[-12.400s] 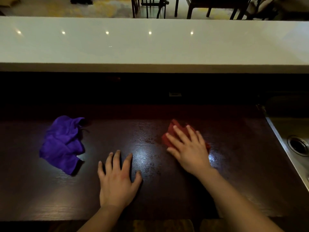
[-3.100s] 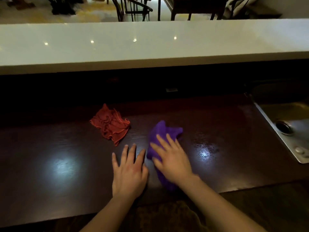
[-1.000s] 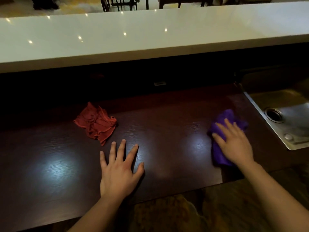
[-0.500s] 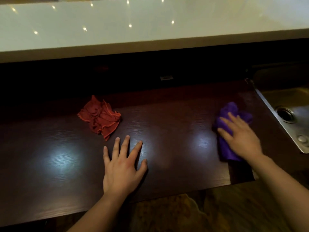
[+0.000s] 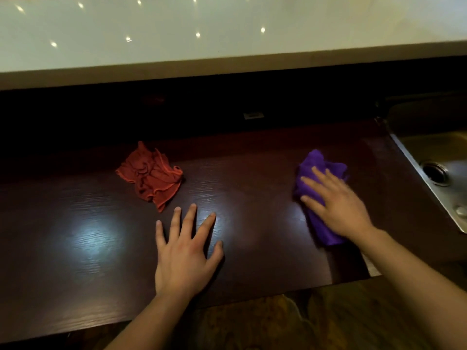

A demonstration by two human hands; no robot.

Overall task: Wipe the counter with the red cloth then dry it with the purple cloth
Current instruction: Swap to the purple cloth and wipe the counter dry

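The dark wooden counter [image 5: 265, 188] stretches across the view. On it, left of centre, lies the crumpled red cloth [image 5: 151, 176], with no hand on it. My left hand [image 5: 185, 251] rests flat on the counter below that cloth, fingers spread, holding nothing. Toward the counter's right end, my right hand [image 5: 336, 203] presses flat on the purple cloth [image 5: 317, 165], which shows above and below the palm. The hand is slightly blurred.
A steel sink [image 5: 439, 173] with a round drain adjoins the counter's right end. A raised white bar top [image 5: 227, 34] runs along the back, with a dark recess beneath it. The counter's front edge lies near my forearms, with patterned floor below.
Over the last second my right hand has kept the purple cloth near the counter's right end, sliding it slightly left. The left hand and the red cloth have stayed in place.
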